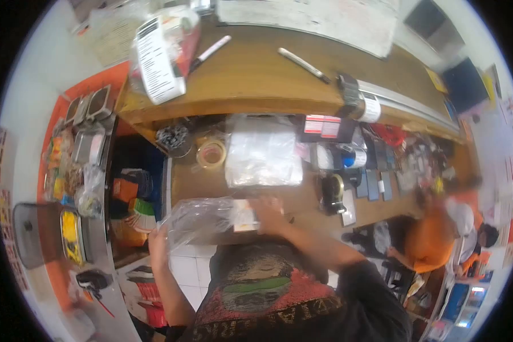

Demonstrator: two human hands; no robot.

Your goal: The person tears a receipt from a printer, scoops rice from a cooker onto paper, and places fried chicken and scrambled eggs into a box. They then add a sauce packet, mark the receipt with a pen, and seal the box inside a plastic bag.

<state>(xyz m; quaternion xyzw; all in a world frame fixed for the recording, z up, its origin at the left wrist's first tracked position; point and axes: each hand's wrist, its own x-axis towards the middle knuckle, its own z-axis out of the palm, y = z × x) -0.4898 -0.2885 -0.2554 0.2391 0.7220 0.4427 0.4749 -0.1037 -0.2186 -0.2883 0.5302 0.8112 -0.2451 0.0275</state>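
A clear plastic bag [196, 221] stretches across the front edge of the table. My left hand [158, 242] is closed on its left end, fingers pinching the film. At the bag's right end is a small white box [244, 216], close over the tabletop. My right hand [269, 214], a little blurred, grips the box from its right side with the fingers round its far edge. Just beyond, a stack of clear plastic bags [263, 151] lies flat on the table.
A tape roll [211, 153] lies left of the stack, a tape dispenser [333, 194] to the right. Several dark phone-like slabs [372, 185] lie farther right. A wooden shelf [245, 74] overhangs the table's back. Another person in orange [430, 242] is at the right.
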